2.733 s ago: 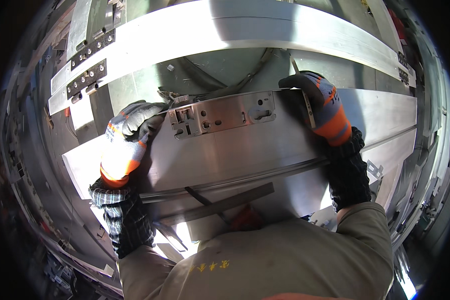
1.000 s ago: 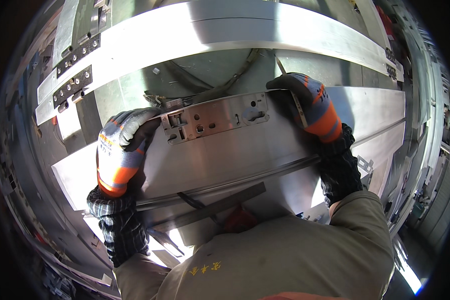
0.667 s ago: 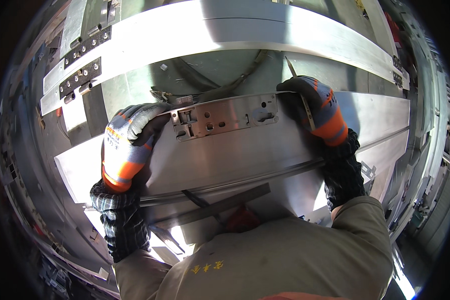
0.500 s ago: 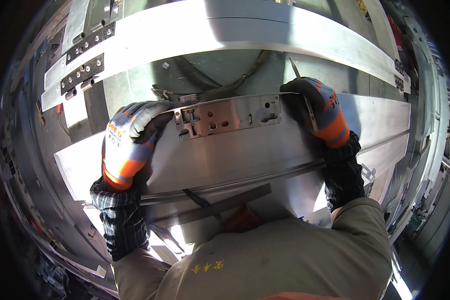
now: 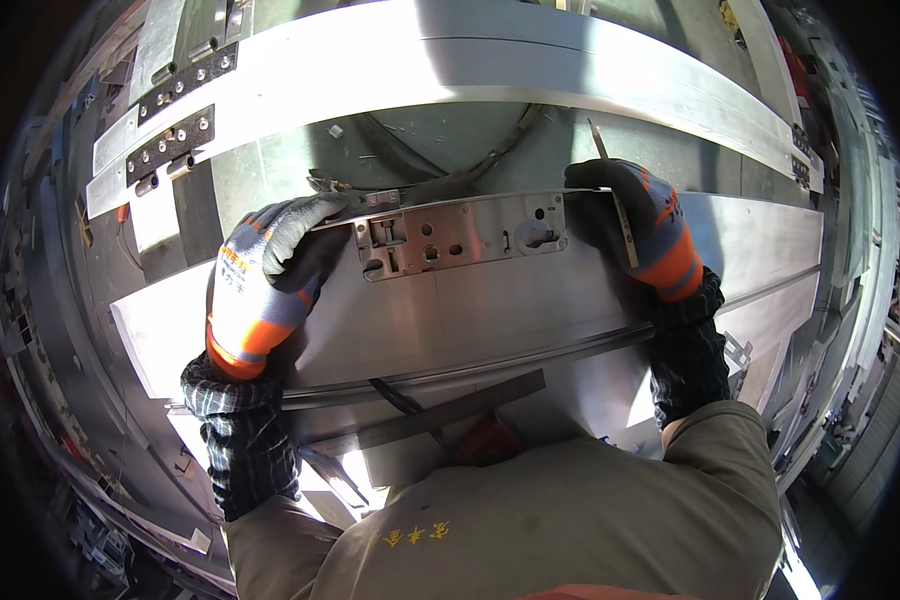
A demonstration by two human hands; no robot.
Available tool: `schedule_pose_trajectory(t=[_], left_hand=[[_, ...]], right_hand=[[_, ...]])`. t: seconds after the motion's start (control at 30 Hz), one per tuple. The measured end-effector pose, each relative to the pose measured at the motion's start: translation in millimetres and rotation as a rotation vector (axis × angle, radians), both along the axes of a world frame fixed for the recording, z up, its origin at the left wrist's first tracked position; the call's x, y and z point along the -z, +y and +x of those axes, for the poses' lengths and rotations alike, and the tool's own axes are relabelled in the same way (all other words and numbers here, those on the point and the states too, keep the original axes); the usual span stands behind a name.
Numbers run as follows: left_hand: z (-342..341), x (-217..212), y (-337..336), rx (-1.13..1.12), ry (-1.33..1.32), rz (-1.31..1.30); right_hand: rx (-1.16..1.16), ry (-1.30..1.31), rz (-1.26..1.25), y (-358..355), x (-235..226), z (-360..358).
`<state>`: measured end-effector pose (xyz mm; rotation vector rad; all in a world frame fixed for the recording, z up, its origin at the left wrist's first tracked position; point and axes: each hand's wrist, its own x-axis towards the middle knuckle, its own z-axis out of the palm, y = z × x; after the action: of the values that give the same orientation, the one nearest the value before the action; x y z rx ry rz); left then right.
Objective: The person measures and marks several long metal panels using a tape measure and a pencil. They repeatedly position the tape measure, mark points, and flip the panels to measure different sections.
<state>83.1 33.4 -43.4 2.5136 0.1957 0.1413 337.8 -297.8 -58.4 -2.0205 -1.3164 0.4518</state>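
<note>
A narrow steel plate with punched holes and slots [image 5: 478, 240] lies along the far edge of a broad brushed-metal panel [image 5: 450, 315]. My left hand [image 5: 270, 265], in a grey-and-orange work glove, curls over that edge at the plate's left end. At its right end my right hand [image 5: 642, 215], gloved alike, has its fingers closed over the corner. A thin, pencil-like stick [image 5: 625, 225] is tucked in my right hand, its tip pointing away from me. Both palms hide the ends of the plate.
Beyond the panel runs a long bright metal profile [image 5: 370, 60], with black hinges [image 5: 175, 140] at its left end. A dark cable [image 5: 490, 160] lies between them. Nearer me are a grey flat bar [image 5: 450, 410] and a red object [image 5: 487, 440].
The view has shifted very slightly. Both hands keep their places at the ends of the plate, and the plate stays against the panel's edge.
</note>
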Motion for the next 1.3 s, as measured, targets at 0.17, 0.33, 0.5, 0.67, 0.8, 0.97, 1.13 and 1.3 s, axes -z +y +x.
schedule_pose_trajectory(t=[0.17,0.33,0.5,0.67,0.8,0.97,1.13,1.3], left_hand=[[-6,-3,-1,-0.234,0.033,-0.518],[3,-14,-8,-0.155,-0.036,-0.343],[11,-21,-18,-0.185,-0.013,-0.342],[20,-50,-49,0.09,-0.166,0.155],[30,-67,-68,0.144,-0.098,0.157],[19,-59,-38,0.098,0.036,0.109],[15,-13,-18,0.099,0.024,-0.084],[14,7,-25,0.076,-0.026,-0.161]], right_hand=[[0.024,0.061,0.025,-1,-3,-3],[-0.009,-0.056,0.233,3,7,2],[0.105,0.048,0.1,-6,8,4],[0.381,0.011,0.321,7,-16,-15],[0.254,0.118,0.34,15,-18,-13],[0.04,0.022,0.172,11,2,-5],[0.013,0.023,0.094,5,12,-4],[0.042,-0.092,0.046,12,-3,-13]])
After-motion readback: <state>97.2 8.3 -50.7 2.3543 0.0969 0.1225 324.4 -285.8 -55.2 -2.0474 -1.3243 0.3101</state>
